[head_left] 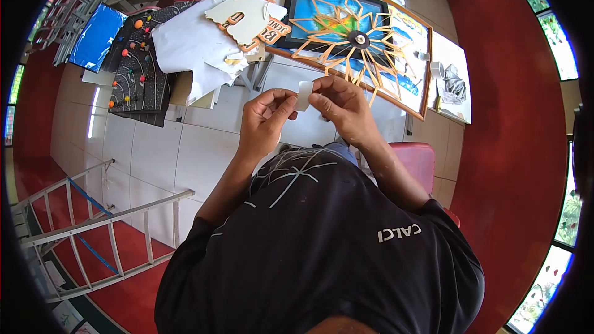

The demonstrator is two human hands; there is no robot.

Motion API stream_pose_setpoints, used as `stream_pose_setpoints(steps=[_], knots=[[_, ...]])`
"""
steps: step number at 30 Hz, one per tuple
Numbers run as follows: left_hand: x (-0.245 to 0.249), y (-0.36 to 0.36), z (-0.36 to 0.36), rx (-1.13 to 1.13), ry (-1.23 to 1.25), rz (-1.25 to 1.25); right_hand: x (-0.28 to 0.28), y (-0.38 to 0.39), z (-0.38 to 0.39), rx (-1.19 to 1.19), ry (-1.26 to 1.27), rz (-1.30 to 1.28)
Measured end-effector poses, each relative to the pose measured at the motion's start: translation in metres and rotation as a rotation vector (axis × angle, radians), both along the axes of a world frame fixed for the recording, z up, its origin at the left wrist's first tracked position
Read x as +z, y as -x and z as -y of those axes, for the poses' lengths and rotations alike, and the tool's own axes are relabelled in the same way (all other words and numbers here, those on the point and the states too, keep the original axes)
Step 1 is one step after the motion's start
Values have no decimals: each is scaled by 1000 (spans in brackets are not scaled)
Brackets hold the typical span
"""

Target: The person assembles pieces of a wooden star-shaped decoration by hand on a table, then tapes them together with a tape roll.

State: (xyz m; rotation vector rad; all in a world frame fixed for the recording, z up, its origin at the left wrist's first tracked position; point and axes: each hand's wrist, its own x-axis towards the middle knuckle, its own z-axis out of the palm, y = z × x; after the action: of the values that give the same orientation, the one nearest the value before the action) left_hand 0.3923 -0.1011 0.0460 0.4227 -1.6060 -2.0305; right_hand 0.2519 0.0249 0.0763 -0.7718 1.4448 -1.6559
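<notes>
Between both hands is a small, pale, slightly see-through strip [304, 95], perhaps tape or paper; its exact kind I cannot make out. My left hand [265, 122] pinches its left edge between thumb and fingers. On the other edge, the thumb and fingers of my right hand [346, 111] are closed on it. Just past my hands, a star-shaped craft of light wooden sticks [359, 38] with a dark round centre lies over a black-framed blue picture [303, 0]. Beneath these is a larger wood-framed board [426, 86].
White sheets [179, 43] and cut-out lettering [267, 32] lie left of the star. Beside them are a dark board with coloured balls [139, 71] and a blue panel [99, 37]. A metal ladder [111, 229] stands lower left, a red chair [413, 164] at my right.
</notes>
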Motion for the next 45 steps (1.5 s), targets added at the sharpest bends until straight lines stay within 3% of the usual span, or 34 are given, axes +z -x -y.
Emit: stream_pose_setpoints(steps=[3, 5, 8, 10, 12, 14, 16, 25, 28, 31, 34, 38, 45], knots=[[2, -2, 2, -33, 65, 23, -8, -2, 0, -17, -7, -68], [14, 0, -3, 67, -5, -24, -14, -4, -2, -84, -10, -201], [24, 11, -11, 329, -13, -127, -15, -14, 0, -236, 208, -252], [20, 12, -8, 370, 25, -144, -8, -13, -4, -316, 267, -677], [8, -2, -3, 244, 77, -96, -4, -9, -5, -373, 340, -1034], [12, -10, -14, 22, -33, -84, -7, -6, -5, -403, 421, -1313], [23, -9, -25, -61, -105, -82, -10, -5, -7, -371, 419, -1351], [21, -5, -18, -50, -93, -20, -8, -3, -14, -392, 401, -1353], [22, -2, -16, -39, -114, -70, -7, -7, -14, -408, 373, -1261], [21, 4, -15, 35, -100, -110, -7, -11, -13, -406, 312, -820], [22, 5, -11, 11, -125, -39, -5, -10, -14, -237, 227, 323], [14, 2, -8, -76, -187, -49, -7, -3, -11, -150, 183, 559], [18, 4, -14, -84, -209, -63, -6, -8, -5, -111, 102, 455]])
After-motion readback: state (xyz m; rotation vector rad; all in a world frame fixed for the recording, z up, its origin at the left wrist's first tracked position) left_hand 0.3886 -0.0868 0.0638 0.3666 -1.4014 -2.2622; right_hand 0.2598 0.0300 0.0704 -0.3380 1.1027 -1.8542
